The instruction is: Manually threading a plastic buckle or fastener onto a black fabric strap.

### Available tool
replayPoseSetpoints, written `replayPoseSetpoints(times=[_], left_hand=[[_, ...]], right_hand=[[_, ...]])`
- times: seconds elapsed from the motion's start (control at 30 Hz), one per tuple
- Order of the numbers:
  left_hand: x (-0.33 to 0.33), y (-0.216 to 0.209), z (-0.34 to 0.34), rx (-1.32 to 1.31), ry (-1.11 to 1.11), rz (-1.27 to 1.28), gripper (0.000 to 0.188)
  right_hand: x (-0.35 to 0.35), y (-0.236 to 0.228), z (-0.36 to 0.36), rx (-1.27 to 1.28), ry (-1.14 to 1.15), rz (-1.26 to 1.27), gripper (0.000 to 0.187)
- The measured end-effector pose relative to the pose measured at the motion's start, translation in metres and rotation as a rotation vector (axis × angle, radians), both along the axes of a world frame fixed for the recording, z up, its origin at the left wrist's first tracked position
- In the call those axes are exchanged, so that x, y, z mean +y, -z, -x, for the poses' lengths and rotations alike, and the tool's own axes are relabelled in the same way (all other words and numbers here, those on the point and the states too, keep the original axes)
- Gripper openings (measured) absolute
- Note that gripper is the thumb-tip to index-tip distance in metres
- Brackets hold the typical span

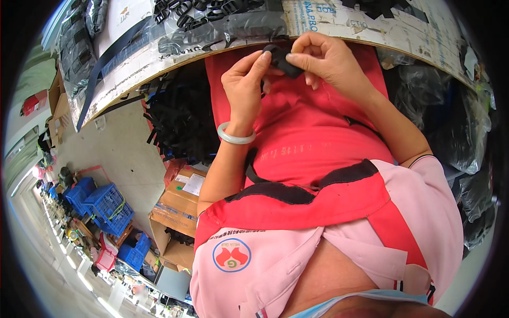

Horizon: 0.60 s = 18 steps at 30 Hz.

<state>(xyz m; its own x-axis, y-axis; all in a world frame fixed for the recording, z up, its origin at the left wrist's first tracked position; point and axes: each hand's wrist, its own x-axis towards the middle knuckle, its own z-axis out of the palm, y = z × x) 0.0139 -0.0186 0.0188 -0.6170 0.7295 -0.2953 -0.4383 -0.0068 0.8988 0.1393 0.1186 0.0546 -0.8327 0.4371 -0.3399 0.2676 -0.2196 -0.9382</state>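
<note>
Between my hands is a small black piece [287,64] that looks like folded webbing; its exact kind is hard to make out. The thumb and fingers of my left hand [245,82] pinch its left end, with a pale bangle on that wrist. My right hand [331,64] pinches the upper right side of the same piece. Both hands are raised just in front of the table edge, over the red apron [313,111]. Loose black plastic buckles [185,20] lie on the table beyond my left hand.
The worn table [254,40] curves along the top. A dark strap [98,71] hangs over its left edge, near bagged black parts [79,50]. Black straps [183,116] heap below. Cardboard boxes [177,204] and blue crates [108,206] stand at left; plastic bags [458,127] at right.
</note>
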Motion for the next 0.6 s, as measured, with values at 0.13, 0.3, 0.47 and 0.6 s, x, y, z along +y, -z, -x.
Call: replayPoseSetpoints(times=[0.13,0.3,0.47,0.6], left_hand=[[0.0,0.002,-0.009,0.176,-0.028,0.034,0.016],[-0.007,-0.005,-0.005,0.237,0.028,-0.001,0.014],[-0.024,-0.006,0.006,0.22,0.204,0.063,0.012],[-0.063,-0.034,0.031,0.218,0.407,0.17,0.01]], right_hand=[[-0.001,0.011,-0.002,-0.009,-0.011,0.008,0.017],[-0.007,0.014,0.005,0.07,0.091,0.166,0.021],[0.004,0.034,0.006,-0.07,-0.223,0.496,0.018],[0.0,0.036,0.008,0.045,-0.042,0.254,0.013]])
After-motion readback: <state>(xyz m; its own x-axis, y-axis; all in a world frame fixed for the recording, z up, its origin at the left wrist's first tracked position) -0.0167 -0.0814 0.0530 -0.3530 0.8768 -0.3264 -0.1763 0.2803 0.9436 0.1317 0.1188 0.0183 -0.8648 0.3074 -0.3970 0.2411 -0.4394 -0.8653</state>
